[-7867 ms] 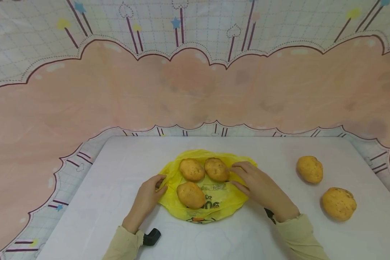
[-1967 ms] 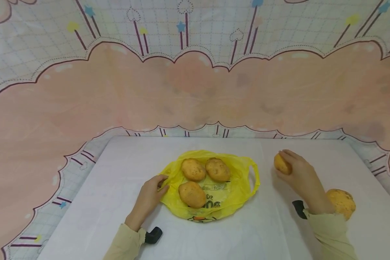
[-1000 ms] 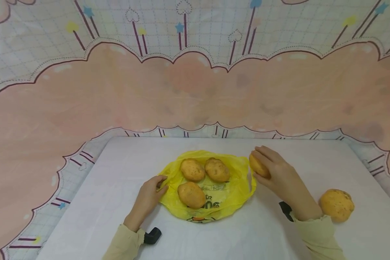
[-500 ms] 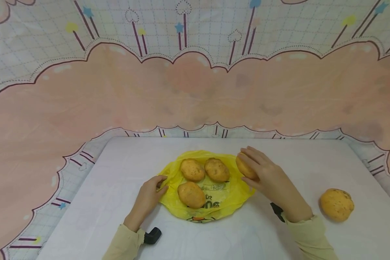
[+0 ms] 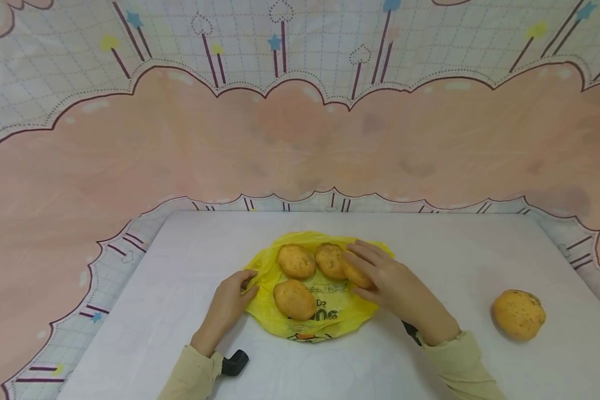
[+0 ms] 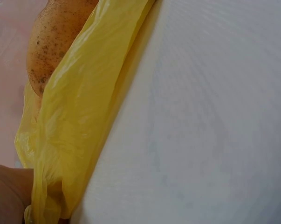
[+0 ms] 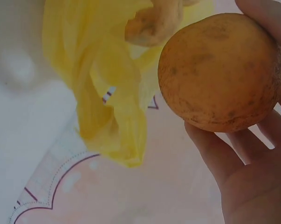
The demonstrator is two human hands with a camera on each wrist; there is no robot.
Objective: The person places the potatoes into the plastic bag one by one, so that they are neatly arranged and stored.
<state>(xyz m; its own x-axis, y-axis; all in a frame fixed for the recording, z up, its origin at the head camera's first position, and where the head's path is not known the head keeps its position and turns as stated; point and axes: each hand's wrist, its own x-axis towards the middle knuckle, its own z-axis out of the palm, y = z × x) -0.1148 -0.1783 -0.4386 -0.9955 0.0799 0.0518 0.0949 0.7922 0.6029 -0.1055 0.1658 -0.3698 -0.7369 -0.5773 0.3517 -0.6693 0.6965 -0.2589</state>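
A yellow plastic bag (image 5: 357, 311) lies spread with its mouth open on the white table, and three potatoes (image 5: 294, 300) rest in it. My left hand (image 5: 229, 297) pinches the bag's left edge; in the left wrist view the film (image 6: 79, 102) bunches up by a finger. Over the bag's right part, my right hand (image 5: 397, 286) grips another potato (image 5: 356, 273), close beside the rear right potato (image 5: 328, 261). The right wrist view shows the fingers curled round this potato (image 7: 222, 74), with a bag handle (image 7: 117, 126) hanging nearby.
One loose potato (image 5: 518, 315) lies on the right side of the white table (image 5: 440, 239). A patterned cloth backdrop (image 5: 300, 144) rises behind the table's back edge. A black wrist-worn device (image 5: 235, 363) sits at the left cuff.
My right hand has picked up the farther of two potatoes on the right and carried it left over the bag. My left hand stays at the bag's left edge.
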